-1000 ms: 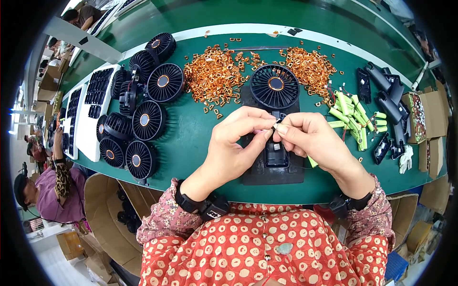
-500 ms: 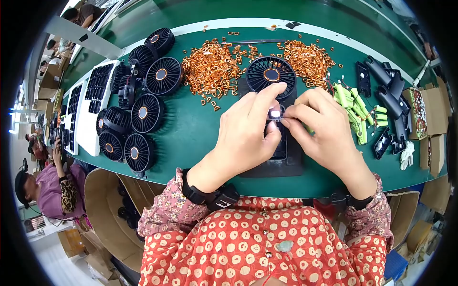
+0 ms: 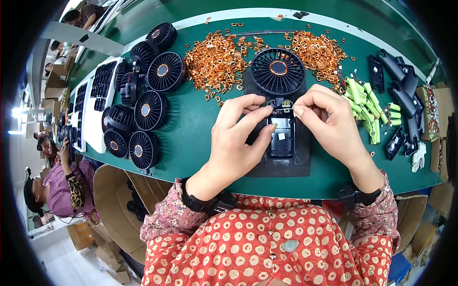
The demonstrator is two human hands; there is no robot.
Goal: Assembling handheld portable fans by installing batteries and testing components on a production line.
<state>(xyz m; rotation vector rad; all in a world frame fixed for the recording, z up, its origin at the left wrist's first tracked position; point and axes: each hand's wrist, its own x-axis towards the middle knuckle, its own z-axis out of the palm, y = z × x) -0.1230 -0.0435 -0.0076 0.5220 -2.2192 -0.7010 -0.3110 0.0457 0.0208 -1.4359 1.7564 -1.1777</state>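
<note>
A black handheld fan lies with its round grille (image 3: 278, 71) away from me and its opened handle (image 3: 282, 143) toward me, on a dark mat (image 3: 298, 164). A small circuit board with a digit display (image 3: 285, 103) sits at the neck between them. My left hand (image 3: 238, 138) is at the neck's left side, index fingertip against the board's edge and thumb apart from it, near the handle rim. From the right, my right hand (image 3: 329, 124) pinches thumb and index finger together beside the board. What lies between those fingertips is too small to make out.
Several black fans (image 3: 151, 109) crowd the left, beside white trays (image 3: 99, 102) of black parts. Orange rings lie in two heaps (image 3: 214, 62) behind. Green battery cells (image 3: 367, 107), black handle shells (image 3: 403, 97) and cardboard boxes (image 3: 436, 107) occupy the right. A co-worker (image 3: 71, 186) sits at far left.
The display, earlier lifted between both hands, now sits at the fan's neck. My hands have moved apart, uncovering the open handle. The whole view has shifted slightly.
</note>
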